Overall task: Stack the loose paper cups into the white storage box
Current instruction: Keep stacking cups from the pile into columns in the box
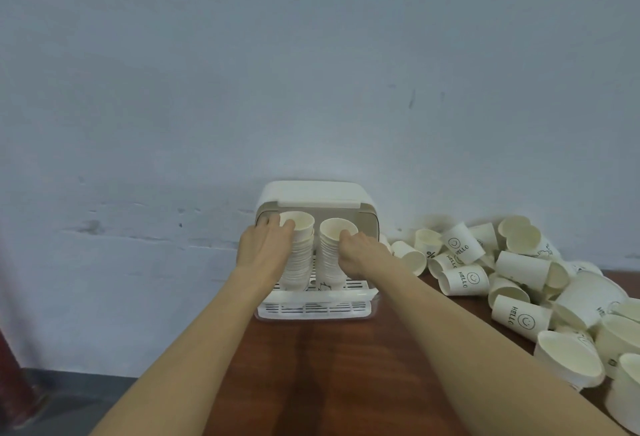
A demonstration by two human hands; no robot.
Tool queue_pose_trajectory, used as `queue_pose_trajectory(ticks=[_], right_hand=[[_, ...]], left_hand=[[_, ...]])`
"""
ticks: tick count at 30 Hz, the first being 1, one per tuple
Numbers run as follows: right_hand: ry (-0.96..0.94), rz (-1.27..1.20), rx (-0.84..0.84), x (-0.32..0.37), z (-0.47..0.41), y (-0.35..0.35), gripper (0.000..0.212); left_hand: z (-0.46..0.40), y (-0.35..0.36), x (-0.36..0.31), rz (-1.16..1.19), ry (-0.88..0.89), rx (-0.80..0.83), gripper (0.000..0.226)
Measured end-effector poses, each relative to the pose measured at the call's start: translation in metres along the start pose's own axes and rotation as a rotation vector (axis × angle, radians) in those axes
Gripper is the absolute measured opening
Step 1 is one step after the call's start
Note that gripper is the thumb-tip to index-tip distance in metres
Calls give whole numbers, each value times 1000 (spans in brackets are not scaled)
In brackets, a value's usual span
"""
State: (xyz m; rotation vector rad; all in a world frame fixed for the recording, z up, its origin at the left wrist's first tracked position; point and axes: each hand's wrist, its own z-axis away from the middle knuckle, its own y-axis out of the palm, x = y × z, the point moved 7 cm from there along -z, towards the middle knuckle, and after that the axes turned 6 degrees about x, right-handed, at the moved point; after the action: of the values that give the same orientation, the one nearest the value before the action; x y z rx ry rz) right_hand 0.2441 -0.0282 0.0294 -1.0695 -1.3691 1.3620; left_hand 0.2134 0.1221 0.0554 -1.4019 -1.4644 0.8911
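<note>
Both arms are reaching in from the bottom of the frame to the white storage box (316, 198), which is sitting at centre frame on the dark wood desk (329, 366), back against the pale wall (311, 72). The box lid is standing open at the top; a slotted white tray (313, 309) is sticking out at the front, toward the camera.

Inside the box, 2 nested cup columns are standing side by side. The left stack (297, 252) is rising w/ its top cup's mouth facing the camera; the right stack (334, 255) is just beside it, slightly lower, also open-mouthed.

The left hand (265, 248) is curling round the left side of the left stack near the top: the thumb is lying on the top cup's rim, while the other fingers are wrapping behind toward the box wall. The right hand (360, 255) is gripping the right stack from its right side, w/ one fingertip hooking over the top cup's front rim and the rest of the fingers bent against the stack's flank. How firmly either hand is squeezing is hard to tell, as the view is soft here.

The loose paper cups (519, 279) are lying in a heap at right of frame, on the desk, spreading from beside the box to the lower right corner. Most are tipped on their sides, some showing a "HELLO" smiley print; they are well apart from both hands.
</note>
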Motion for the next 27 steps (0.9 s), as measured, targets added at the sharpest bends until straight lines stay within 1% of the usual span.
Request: queue_pose_trajectory(ticks=[3,6,10,12,14,16,19,21,25,26,27], right_hand=[[28,-31,46,-3,0,10,28],[33,-77,-18,-6,2,13,40],[22,-205,-184,-7,8,12,57],[86,-328,-289,-13,13,15,55],[177,-458,-329,-21,14,22,46],[217,-588,-264,-27,6,37,48],[239,-723,-135,-31,-8,53,59],[225,-804,-57,-28,-17,59,63],[207,-890,23,-26,-34,67,57],[210,-917,27,-27,-40,69,57],[214,-942,23,-28,-45,71,61]], left_hand=[[-1,22,-3,6,7,90,34],[-4,31,-9,78,19,91,24],[-4,41,-9,188,-27,74,42],[-1,48,-10,247,-60,62,56],[4,55,-8,341,-124,40,73],[9,66,-5,524,-212,36,84],[7,86,-1,788,-313,68,91],[0,97,0,879,-341,111,97],[-19,117,3,964,-342,135,85],[-25,126,6,969,-358,144,84],[-29,130,8,966,-364,140,84]])
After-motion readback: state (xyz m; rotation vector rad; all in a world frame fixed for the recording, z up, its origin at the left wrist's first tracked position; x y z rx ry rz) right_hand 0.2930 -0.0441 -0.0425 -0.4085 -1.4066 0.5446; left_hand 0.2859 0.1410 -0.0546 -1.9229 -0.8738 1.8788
